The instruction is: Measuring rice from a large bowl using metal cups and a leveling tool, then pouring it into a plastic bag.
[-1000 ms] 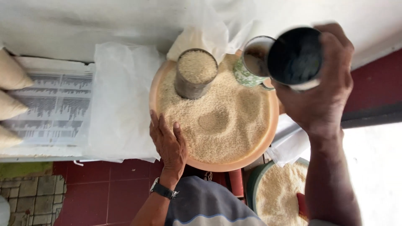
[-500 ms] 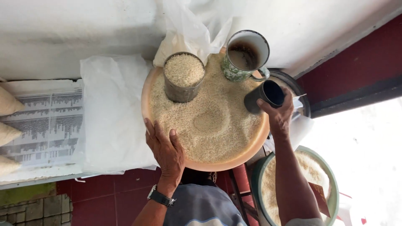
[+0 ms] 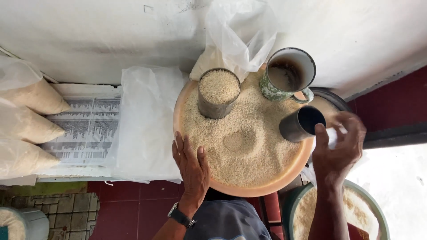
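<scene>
A round orange basin point(image 3: 267, 189) is full of pale rice. My left hand point(image 3: 192, 166) lies flat on the basin's near-left rim, fingers spread, a watch on the wrist. My right hand point(image 3: 340, 149) is at the basin's right edge, its thumb against a small dark empty tin cup point(image 3: 301, 123) that lies tilted on the rice; the fingers are blurred. A grey metal can point(image 3: 218, 93) heaped with rice stands upright in the basin at the back. A green patterned enamel mug point(image 3: 288, 73) stands at the back right.
A clear plastic bag point(image 3: 238, 33) rises behind the basin. A white sheet point(image 3: 144, 124) covers the table at left, beside a printed paper point(image 3: 84, 129) and several filled rice bags point(image 3: 26, 120). A green bowl of rice point(image 3: 311, 209) sits below right.
My right hand has come down from near the camera with the dark cup to the basin's right edge. The left hand has stayed on the rim.
</scene>
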